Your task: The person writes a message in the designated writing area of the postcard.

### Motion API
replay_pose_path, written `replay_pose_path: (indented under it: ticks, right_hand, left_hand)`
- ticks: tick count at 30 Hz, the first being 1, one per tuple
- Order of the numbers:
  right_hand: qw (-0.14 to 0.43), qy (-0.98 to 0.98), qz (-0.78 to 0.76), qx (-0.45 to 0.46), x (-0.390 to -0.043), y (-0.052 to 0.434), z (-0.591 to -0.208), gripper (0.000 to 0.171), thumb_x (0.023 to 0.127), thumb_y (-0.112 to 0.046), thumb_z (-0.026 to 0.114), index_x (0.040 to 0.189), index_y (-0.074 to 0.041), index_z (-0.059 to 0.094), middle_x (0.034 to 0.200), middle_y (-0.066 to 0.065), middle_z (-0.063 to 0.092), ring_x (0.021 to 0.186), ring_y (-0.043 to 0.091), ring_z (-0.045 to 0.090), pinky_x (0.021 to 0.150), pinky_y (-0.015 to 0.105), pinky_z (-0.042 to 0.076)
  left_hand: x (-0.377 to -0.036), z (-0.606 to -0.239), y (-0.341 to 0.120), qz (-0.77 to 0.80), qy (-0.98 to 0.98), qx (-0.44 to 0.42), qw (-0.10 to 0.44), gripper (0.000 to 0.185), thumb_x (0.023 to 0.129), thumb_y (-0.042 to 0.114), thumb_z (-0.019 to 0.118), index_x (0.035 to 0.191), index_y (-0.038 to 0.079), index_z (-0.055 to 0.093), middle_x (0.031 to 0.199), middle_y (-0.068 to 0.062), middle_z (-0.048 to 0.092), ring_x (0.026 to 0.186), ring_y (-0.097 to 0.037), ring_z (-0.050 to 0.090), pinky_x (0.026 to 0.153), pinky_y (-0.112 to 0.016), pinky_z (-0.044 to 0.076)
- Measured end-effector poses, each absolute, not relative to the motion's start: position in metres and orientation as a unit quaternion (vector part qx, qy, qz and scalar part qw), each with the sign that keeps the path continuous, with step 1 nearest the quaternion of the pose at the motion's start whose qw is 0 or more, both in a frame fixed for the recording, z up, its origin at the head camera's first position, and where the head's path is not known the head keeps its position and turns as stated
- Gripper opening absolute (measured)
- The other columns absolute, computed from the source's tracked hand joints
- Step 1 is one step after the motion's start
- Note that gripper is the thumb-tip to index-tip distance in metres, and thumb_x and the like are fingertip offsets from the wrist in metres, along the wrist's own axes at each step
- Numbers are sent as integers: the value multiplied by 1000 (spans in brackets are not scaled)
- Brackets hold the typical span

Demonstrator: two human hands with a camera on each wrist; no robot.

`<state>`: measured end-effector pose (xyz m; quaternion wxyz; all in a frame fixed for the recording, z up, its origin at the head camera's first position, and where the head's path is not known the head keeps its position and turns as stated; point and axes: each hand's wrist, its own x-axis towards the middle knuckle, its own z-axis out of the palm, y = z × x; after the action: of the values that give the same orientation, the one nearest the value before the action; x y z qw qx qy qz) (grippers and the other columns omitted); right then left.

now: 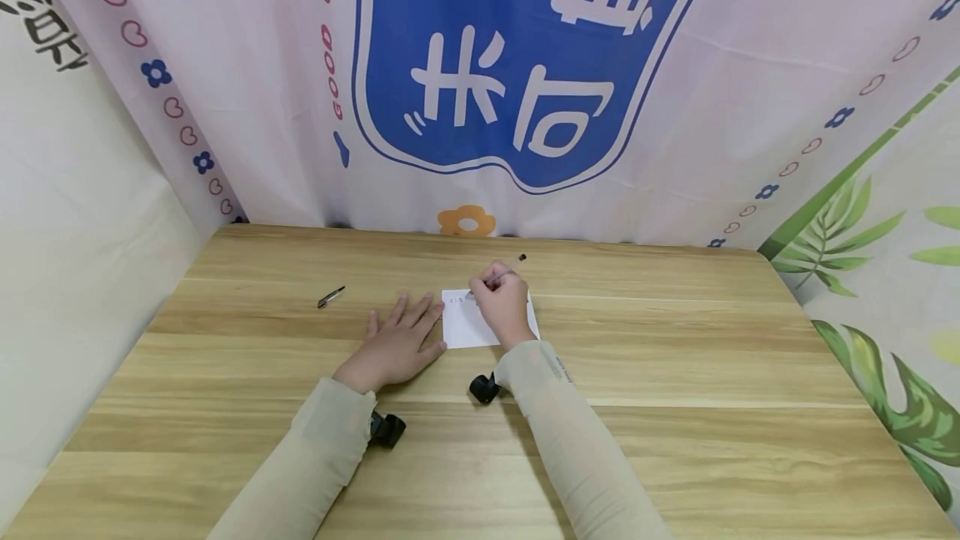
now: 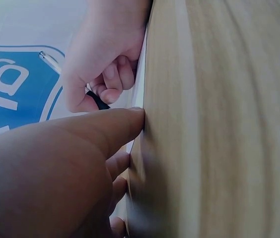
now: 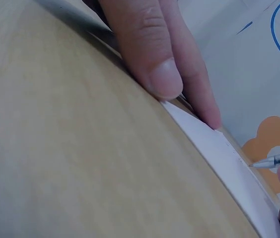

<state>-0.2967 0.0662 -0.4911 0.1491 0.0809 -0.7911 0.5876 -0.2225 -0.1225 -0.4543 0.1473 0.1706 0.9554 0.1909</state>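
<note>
Paper (image 1: 467,325) near the table (image 1: 675,357) middle: left hand (image 1: 397,344) presses flat, fingers straight; right hand (image 1: 501,307) grips pen (image 3: 274,159); write lightly.

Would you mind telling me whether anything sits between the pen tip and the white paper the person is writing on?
Nothing visible does. The right hand grips the pen, whose tip meets the white paper near its far edge. The left hand rests flat at the paper's left edge, clear of the tip.
</note>
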Motion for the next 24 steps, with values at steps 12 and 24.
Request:
replay_pose_path:
  ticks: [12,24]
  right_hand:
    - [133,-794,588,74,-294,65,-488,17,89,-6,64,72,-7,59,62,2,59,54,12,57,48,22,42]
    - [126,-796,589,63,-294,65,-487,18,90,-6,64,73,-8,59,65,3,59,56,14,58,50,23,43]
  left_hand:
    - [-223,-456,-123,193,955,169,150,69,107,45,45,164,16,18,170,-8,7,154,-42,-6,112,-75,-9]
    - [-225,-460,-124,193,955,169,150,71,107,49,44,164,18,17,170,-6,6,154,-40,-8,111,-75,-10]
